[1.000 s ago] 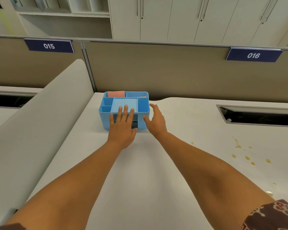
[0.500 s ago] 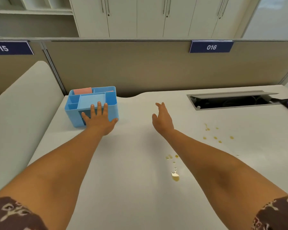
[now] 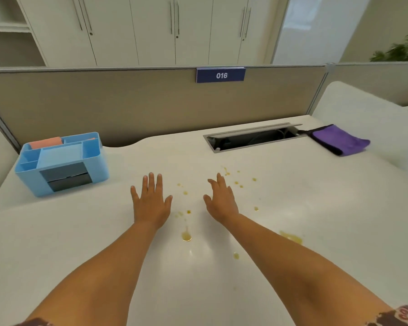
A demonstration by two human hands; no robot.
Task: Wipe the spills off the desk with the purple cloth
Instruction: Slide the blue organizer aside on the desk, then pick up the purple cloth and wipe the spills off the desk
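Observation:
The purple cloth [image 3: 342, 139] lies folded at the far right of the white desk [image 3: 80, 231], beside the cable hatch. Yellow spills dot the desk's middle: a larger drop [image 3: 186, 236] between my forearms, a smear [image 3: 291, 237] right of my right arm, and several small drops [image 3: 239, 182] beyond my right hand. My left hand [image 3: 151, 201] hovers flat over the desk, fingers spread, holding nothing. My right hand [image 3: 222, 200] is also open and empty, a little right of it. Both hands are well short of the cloth.
A blue desk organiser [image 3: 61, 163] with a pink pad stands at the far left. An open cable hatch [image 3: 252, 137] is set into the desk's back. A beige partition [image 3: 151, 102] with the sign 016 closes off the rear. A white curved divider [image 3: 368, 118] rises at the right.
The view has swung right, bringing the purple cloth fully into sight. My left hand has left the blue organiser and both hands now hover over the spills at the desk's middle.

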